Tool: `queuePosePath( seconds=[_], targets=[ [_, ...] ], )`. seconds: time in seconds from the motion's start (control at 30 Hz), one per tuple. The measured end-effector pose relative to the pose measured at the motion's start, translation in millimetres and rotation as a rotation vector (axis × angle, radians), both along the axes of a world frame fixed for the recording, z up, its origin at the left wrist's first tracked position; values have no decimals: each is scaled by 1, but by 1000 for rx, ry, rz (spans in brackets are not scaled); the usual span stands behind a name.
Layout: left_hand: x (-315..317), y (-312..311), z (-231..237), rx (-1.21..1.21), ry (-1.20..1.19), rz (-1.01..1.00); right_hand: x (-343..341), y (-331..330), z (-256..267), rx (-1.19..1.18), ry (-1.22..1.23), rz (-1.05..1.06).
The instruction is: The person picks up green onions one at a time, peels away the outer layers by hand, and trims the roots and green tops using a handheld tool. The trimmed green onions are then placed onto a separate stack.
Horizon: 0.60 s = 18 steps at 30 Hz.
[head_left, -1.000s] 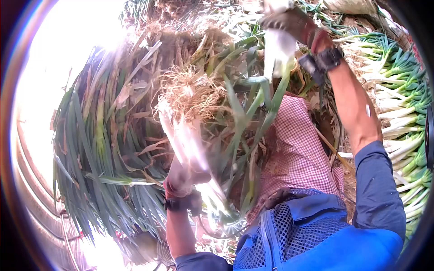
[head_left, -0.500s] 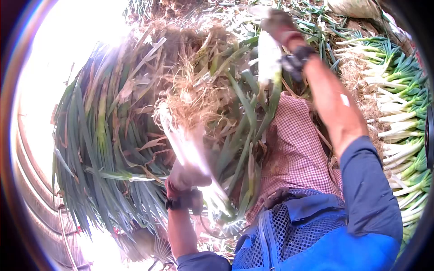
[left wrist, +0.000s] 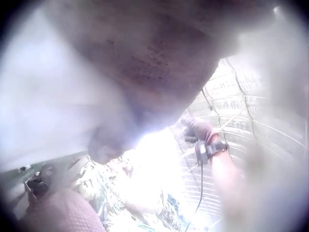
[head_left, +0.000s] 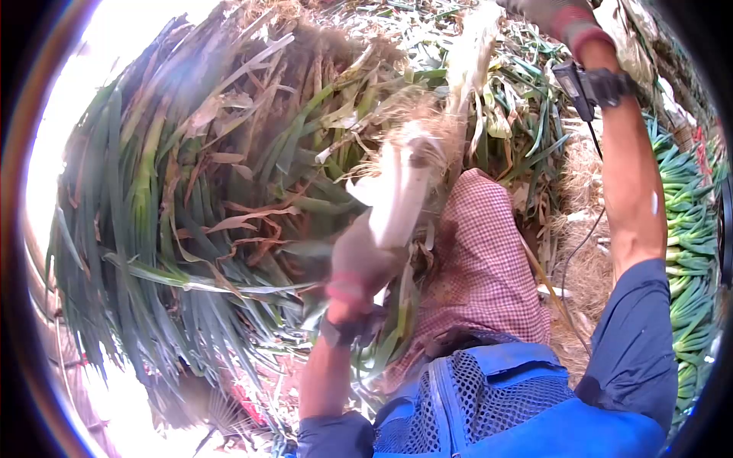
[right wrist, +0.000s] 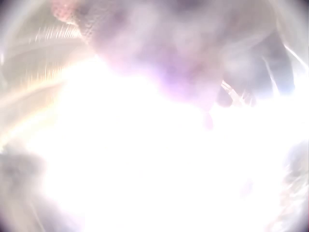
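Observation:
My gloved left hand (head_left: 365, 256) grips the white stalks of a few green onions (head_left: 402, 195), root end up, over the front of a large heap. Their tan roots fan out at the top. In the left wrist view the glove (left wrist: 145, 63) and pale stalks fill much of the picture. My gloved right hand (head_left: 551, 17) is raised at the upper edge of the head view, its fingers cut off by the frame. A blurred pale strip (head_left: 475, 57) of leaf runs down close beside it. Glare washes out most of the right wrist view; I cannot tell what that hand holds.
A big heap of untrimmed green onions (head_left: 153, 198) with dry leaves stands at left. Cleaned green onions (head_left: 679, 221) lie in a row at far right. Leaf scraps (head_left: 527, 84) cover the ground ahead, and loose roots (head_left: 584, 252) lie by the checked cloth (head_left: 489, 252) on my lap.
My left hand has moved right and up with the green onions, which now tilt right. My right hand has swung up and right, and the white piece with green leaves hanging below it no longer shows.

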<state>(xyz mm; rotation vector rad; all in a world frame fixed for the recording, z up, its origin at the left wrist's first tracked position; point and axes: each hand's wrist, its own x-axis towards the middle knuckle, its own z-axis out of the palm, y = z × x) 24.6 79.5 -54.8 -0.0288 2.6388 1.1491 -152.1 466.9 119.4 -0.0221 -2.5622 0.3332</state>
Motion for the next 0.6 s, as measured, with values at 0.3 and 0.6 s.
queuePosePath(
  seconds=[0.3,0.6],
  targets=[
    [19,53,-5,-315,8,-144,77,-186,-108,813,-879,588],
    [-10,23,-20,-135,-185,-100,11,-38,-103,444,-233,-78]
  ],
)
